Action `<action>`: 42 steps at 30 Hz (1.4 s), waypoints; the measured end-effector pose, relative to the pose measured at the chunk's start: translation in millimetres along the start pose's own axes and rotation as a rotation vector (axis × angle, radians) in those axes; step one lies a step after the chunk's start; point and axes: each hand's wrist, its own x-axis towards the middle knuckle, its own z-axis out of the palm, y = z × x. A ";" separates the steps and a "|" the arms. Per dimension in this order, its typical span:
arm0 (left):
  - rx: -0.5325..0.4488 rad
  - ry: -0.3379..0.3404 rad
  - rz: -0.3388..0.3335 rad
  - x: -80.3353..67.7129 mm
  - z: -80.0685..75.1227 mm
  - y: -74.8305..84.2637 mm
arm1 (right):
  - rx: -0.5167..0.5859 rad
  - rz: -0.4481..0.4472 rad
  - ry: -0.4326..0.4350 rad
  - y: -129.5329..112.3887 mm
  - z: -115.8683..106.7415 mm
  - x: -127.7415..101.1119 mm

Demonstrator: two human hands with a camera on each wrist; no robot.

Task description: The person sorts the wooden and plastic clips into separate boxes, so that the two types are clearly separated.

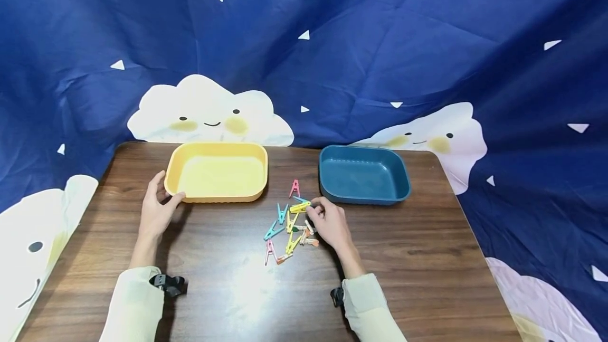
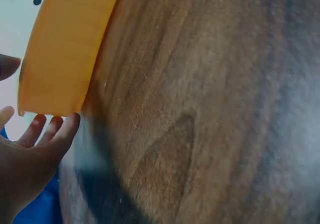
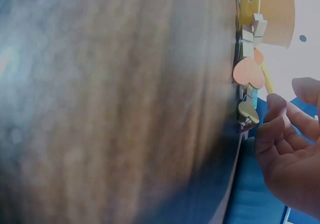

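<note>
Blue tray (image 1: 363, 173) on wood table (image 1: 427, 257), cloud-print backdrop (image 1: 380, 41) behind.

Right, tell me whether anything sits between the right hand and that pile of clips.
Nothing visible does. The right hand is already at the pile of clips, its fingers touching the yellow clip on the pile's far side. The blue tray lies just beyond.

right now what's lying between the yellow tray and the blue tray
In the head view, a pink clip stands on the bare wooden table between the yellow tray and the blue tray; the other clips lie nearer the person.
</note>
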 end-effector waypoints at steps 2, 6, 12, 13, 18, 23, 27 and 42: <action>-0.009 0.006 -0.020 1.5 -1.2 -0.2 | 0.008 0.009 0.007 0.4 1.3 1.1; -0.012 0.005 -0.050 3.4 -3.1 -1.5 | 0.035 0.027 0.010 -0.8 3.6 3.0; -0.063 -0.023 -0.076 3.5 -2.4 -3.0 | 0.061 0.044 0.025 -2.3 6.6 5.9; -0.074 -0.025 -0.080 3.4 -2.1 -3.2 | 0.061 0.048 0.027 -2.4 6.9 6.5; -0.144 -0.022 -0.096 4.3 -0.2 -3.6 | 0.073 0.068 0.024 -2.7 7.6 8.7; -0.173 -0.015 -0.097 5.1 1.0 -2.8 | 0.097 0.094 0.029 -3.2 7.4 10.1; -0.156 -0.015 -0.109 5.7 0.3 -3.8 | 0.096 0.114 0.032 -2.6 8.0 11.9; -0.142 -0.020 -0.125 7.5 -0.3 -6.7 | 0.121 0.131 0.041 -2.8 11.5 15.6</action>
